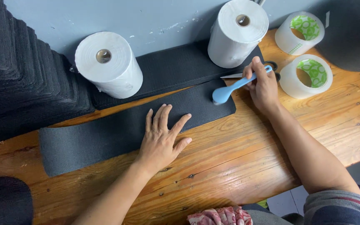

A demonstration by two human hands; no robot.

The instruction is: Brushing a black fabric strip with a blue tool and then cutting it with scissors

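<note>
2 hands work a long dark fabric strip (117,133) lying across the wooden table (238,158). With fingers spread, the left hand (161,139) presses flat on the strip, likely to keep it from sliding. Closed around its handle, the right hand (263,85) holds a blue brush (236,86) at the strip's right end. Matte, finely textured fabric; scissors (271,66) seem half hidden behind.
</note>
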